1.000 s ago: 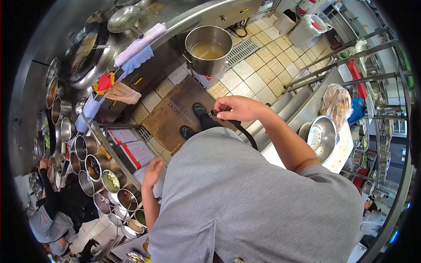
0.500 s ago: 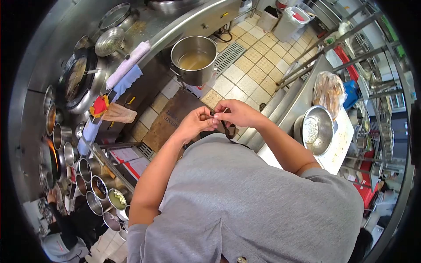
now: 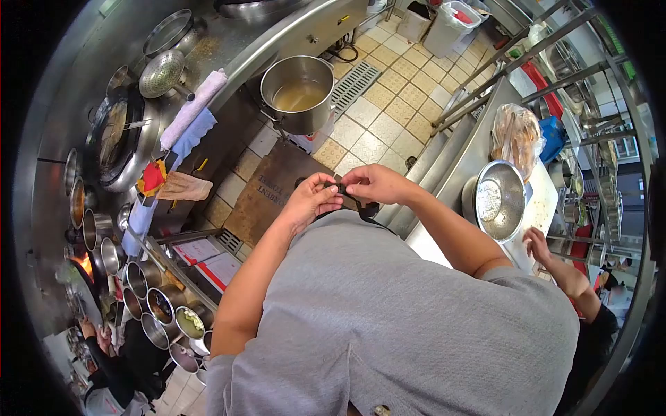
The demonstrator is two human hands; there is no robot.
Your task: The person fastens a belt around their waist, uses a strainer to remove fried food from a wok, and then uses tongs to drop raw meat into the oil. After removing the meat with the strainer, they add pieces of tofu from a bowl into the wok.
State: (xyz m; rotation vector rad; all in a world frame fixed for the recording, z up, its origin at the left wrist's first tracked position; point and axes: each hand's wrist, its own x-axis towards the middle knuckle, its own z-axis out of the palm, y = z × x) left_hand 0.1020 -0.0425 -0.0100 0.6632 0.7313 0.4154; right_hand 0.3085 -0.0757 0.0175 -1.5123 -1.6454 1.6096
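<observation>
At my waist, just in front of the grey shirt, a dark strap (image 3: 366, 210) runs between my two hands and trails down in a loop on the right. My left hand (image 3: 312, 201) pinches its near end, with thumb and fingers pressed together. Close beside it, my right hand (image 3: 380, 186) is also closed on the strap, with thumb and forefinger together. The fingertips of both hands almost meet. The strap's exact kind is too small to make out.
A large steel pot (image 3: 298, 97) with cloudy liquid stands ahead. On the right counter sit a steel bowl (image 3: 501, 201) and a bagged food item (image 3: 517, 139). A co-worker's hand (image 3: 538, 244) reaches there. Left are a wok (image 3: 114, 135), several pots, and another person near a flame.
A co-worker's arm has come in at the right, by the bowl. My hands have drawn slightly apart, still on the strap. At lower left, the other person's wok has lifted over the flame.
</observation>
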